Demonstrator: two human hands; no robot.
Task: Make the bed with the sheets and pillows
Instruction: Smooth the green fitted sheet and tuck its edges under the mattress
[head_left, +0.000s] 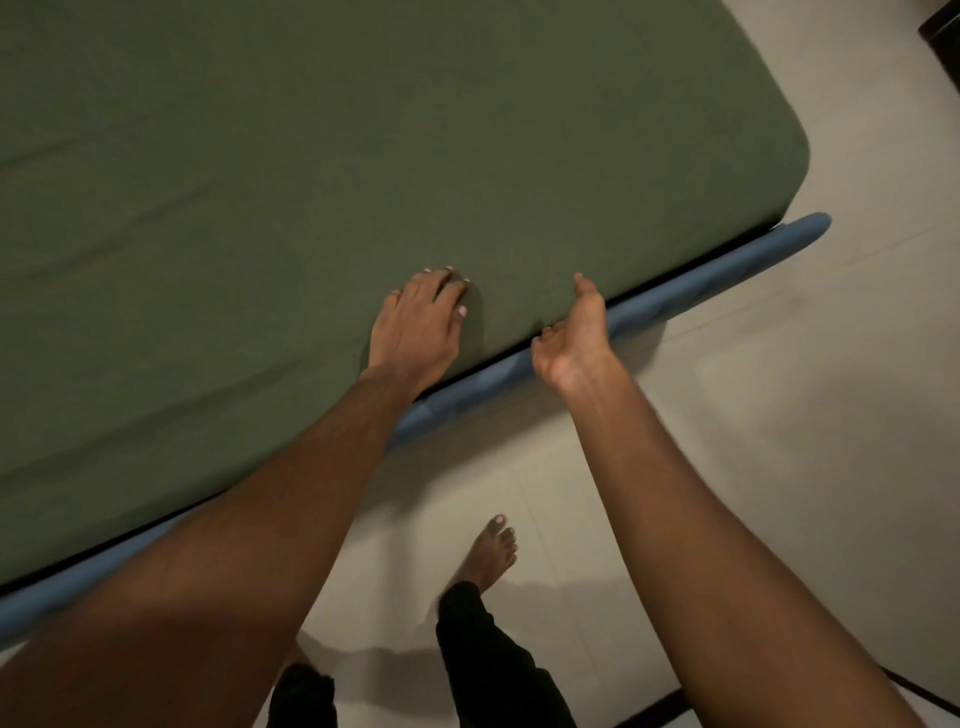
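At centre of the head view, the sheet (363, 156), spread across the upper left, is pressed by the left hand (418, 322), fingers spread flat. The right hand (571, 332) is turned palm up at its lower edge, fingers curled; a pinch cannot be confirmed. The edge should be tucked tightly above the rail (701, 283), creases smoothed leftward.

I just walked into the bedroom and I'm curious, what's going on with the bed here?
A person is working along the side of a green sheet that is already stretched flat. Their left hand rests flat on top of it near the edge. The right hand is at its side face, just above the blue bed frame, with fingers curled by the sheet's lower edge, apparently tucking it. No pillows are in view.
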